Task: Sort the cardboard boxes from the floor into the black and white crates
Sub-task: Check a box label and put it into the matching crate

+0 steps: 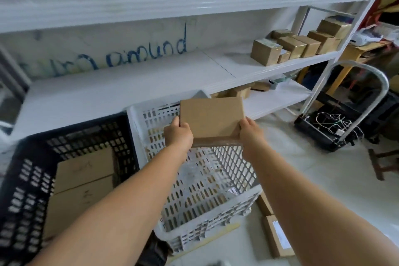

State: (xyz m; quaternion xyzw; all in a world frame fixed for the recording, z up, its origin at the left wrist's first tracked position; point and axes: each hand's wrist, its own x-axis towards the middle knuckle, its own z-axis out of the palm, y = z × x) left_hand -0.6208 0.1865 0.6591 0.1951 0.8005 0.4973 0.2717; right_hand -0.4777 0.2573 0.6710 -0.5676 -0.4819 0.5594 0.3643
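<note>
The left hand (178,134) is gripping the near left corner of a flat cardboard box (210,119), thumb lying up along its left edge, while the right hand (250,130) is clasping the near right corner with its fingers curling out of sight under the edge. Between them the two hands are holding the box up in the air, tilted with its broad face towards the camera, above the open white crate (194,229). The box is looking thin, stiff and light: it is keeping its shape with no sag although it is being held only at the two near corners. Its plain card face is probably giving good friction, though the near edge is showing a glossy strip, likely tape, which may be slicker. Taking it by opposite edges or corners, as here, seems the soundest hold, since squeezing the middle of the wide face could dent it. The white crate appears nearly empty inside. Just left of it, touching its side, the black crate (26,179) is already holding larger boxes (84,181) lying flat. More small boxes (277,235) are lying on the floor (313,179) beside the white crate's right corner.
</note>
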